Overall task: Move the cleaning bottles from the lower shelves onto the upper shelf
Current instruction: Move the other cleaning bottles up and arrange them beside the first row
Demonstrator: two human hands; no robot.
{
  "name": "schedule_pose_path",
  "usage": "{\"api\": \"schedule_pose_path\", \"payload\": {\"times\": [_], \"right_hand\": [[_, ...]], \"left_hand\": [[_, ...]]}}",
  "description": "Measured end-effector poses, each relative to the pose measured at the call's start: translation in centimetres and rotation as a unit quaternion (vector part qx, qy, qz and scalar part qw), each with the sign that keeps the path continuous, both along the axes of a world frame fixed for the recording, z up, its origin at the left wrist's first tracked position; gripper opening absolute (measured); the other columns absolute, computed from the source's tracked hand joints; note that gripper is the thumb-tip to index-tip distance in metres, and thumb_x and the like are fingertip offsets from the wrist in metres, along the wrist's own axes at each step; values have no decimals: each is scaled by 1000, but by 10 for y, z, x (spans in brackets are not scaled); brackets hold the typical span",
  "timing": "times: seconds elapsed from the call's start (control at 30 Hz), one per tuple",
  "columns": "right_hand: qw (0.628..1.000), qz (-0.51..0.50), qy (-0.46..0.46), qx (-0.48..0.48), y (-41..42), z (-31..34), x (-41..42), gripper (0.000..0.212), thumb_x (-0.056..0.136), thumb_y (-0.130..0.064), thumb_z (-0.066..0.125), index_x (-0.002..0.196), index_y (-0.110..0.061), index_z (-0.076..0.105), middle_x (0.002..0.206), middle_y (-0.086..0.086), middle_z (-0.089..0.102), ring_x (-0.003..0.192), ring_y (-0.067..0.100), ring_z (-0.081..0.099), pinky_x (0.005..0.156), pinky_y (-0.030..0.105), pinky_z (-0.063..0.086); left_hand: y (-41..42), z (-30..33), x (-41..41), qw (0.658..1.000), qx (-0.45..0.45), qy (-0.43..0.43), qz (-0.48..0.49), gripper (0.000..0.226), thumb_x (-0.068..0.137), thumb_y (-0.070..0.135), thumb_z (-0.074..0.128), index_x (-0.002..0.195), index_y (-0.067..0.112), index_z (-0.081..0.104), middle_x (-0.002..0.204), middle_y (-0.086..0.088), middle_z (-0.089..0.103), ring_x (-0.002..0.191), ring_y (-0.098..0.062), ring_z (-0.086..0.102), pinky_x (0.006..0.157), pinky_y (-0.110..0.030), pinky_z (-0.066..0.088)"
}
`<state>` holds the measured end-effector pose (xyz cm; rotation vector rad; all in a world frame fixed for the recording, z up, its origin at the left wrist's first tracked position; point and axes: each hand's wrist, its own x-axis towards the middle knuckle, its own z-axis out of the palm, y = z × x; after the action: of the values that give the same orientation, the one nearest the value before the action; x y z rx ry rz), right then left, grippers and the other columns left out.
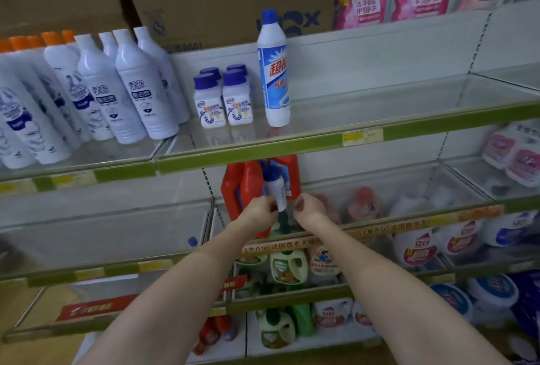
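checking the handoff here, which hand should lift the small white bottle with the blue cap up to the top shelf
Left. The left hand already grips the small white bottle with the blue cap at its base. The right hand is curled beside it, holding nothing.

Bare glass is seen on the upper shelf [380,107] across the centre right of the frame, right of the tall blue-capped bottle [273,72]. The left of that shelf is blocked by white bottles [128,87] and four small purple-capped bottles [222,95]. At centre, the gap under the green shelf edge [263,151] is crowded by red jugs [242,186]. The lower right is filled with tubs [455,242].
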<state>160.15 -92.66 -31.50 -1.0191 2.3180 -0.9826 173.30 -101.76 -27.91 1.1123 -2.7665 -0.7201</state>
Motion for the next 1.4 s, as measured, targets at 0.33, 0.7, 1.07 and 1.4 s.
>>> {"api": "schedule_pose_path", "payload": {"times": [0.33,0.7,1.07,1.4], "right_hand": [[991,132,13,-23,-68,-8,-63,9,89,-12,61,97,-14,57,103,9,64,92,26,60,77,36,48],[981,187,47,-33,-104,-13,-69,53,87,-9,58,139,-8,48,134,18,49,119,37,54,90,35,45],[949,281,142,-5,-128,-5,-73,81,90,-28,72,157,-22,27,160,7,25,134,32,46,102,36,42],[958,254,128,-38,-134,-1,-74,55,95,-32,65,144,-15,45,148,14,42,128,36,50,97,38,45]], "left_hand": [[-10,-30,-51,993,-2,-1,116,22,97,16,54,114,10,66,113,-13,69,106,-29,64,87,-33,49],[-18,-42,-58,976,-19,46,212,16,101,14,47,106,4,58,114,-18,66,106,-37,61,83,-35,42],[-8,-87,-58,953,88,34,287,18,97,10,51,110,2,60,109,-15,64,102,-35,62,77,-32,42],[-13,-79,-65,951,76,60,293,4,96,10,50,96,9,54,112,-15,65,103,-33,61,76,-31,40]]}}
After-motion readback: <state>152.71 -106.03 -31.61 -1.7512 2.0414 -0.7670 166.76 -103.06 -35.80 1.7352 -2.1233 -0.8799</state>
